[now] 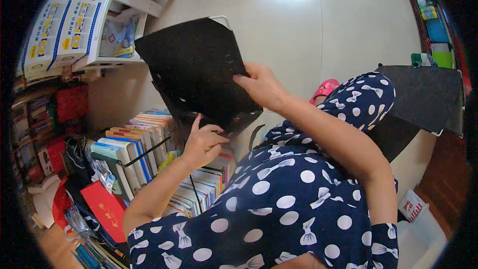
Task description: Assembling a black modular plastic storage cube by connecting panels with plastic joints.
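I am holding the black sheet [194,69] up over the books [149,144]; my right hand [261,87] is pinching its right edge; my left hand [201,144] is pinching its near edge; it looks light and bendy, so edges seem best.

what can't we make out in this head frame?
- Black panel: its lower edge is hidden behind the left hand and right hand.
- Books: titles too small; nearer rows are covered by the left forearm and the dress.
- Shelf at left: contents blurred by the fisheye rim.
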A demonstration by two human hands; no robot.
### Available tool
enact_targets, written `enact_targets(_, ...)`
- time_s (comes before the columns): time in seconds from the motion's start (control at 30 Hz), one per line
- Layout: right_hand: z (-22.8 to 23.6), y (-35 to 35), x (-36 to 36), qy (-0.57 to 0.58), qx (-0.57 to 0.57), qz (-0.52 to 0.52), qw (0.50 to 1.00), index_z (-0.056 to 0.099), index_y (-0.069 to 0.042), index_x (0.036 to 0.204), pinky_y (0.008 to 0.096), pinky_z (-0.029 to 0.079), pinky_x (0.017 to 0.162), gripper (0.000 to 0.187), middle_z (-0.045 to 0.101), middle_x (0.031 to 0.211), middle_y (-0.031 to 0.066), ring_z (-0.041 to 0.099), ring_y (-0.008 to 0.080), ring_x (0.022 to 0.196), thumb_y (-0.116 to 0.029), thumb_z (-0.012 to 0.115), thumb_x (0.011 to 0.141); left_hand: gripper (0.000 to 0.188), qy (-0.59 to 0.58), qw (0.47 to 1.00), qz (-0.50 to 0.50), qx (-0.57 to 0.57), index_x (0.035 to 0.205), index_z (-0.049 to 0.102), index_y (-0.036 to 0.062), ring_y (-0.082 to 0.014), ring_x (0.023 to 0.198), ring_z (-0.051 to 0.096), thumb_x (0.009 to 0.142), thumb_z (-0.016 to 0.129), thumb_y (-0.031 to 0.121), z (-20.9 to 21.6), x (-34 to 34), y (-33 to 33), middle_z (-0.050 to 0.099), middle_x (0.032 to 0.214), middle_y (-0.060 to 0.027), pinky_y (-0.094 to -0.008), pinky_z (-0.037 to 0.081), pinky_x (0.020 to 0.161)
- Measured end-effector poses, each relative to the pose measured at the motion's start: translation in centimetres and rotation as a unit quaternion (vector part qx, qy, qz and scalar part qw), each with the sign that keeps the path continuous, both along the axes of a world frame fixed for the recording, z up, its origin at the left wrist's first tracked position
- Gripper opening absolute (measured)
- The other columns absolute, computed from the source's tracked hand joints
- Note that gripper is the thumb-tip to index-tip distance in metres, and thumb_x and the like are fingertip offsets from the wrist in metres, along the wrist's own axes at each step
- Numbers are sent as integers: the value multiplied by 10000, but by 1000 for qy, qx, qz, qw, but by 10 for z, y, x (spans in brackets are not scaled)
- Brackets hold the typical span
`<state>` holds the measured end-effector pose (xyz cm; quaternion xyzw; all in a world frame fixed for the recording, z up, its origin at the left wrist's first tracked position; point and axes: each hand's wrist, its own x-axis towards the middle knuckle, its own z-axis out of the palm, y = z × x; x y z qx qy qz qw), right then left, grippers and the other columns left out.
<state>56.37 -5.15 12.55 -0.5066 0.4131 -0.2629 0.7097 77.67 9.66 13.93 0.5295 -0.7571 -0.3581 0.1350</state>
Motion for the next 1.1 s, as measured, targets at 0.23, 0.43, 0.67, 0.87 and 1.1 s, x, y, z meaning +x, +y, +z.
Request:
enact_targets(0.23,29,30,22,-200,36,-125,971,606,7,1164,298,470,850,259,674,1056,70,596,157,933,-91,537,935,224,17,988,-153,5,885,720,126,-239,966,612,690,615,92,14,-3,-14,655,892,-76,-532,313,1079)
enact_targets(0.43,-43,56,-7,256,-206,221,918,526,11,1266,384,447,975,518,565,1221,244,548,402,1106,-106,687,788,237,87,994,-60,-38,881,707,85,-274,951,612,677,594,47,9,-11,-24,643,910,-106,-487,398,1023)
enact_targets(0.67,3,0,-19,176,-347,33,921,558,-48,1244,424,390,1050,558,499,1327,217,448,373,1259,-195,737,736,207,79,996,-23,-29,872,703,68,-268,957,615,710,584,19,0,-7,-7,647,901,-106,-477,414,1011)
enact_targets(0.87,-45,0,-76,264,-242,-16,934,574,-96,1257,384,391,1041,434,469,1380,190,445,324,1287,-179,660,840,154,65,997,19,-41,836,699,57,-270,909,630,742,582,26,2,-16,-25,663,854,-93,-427,449,956)
enact_targets(1.1,-16,-1,-149,109,-109,-139,978,611,-18,1184,314,495,886,317,665,1123,127,636,201,1020,-157,591,900,132,-66,995,-58,42,833,699,61,-324,834,638,787,587,114,-24,-72,-89,673,836,-137,-419,504,745)
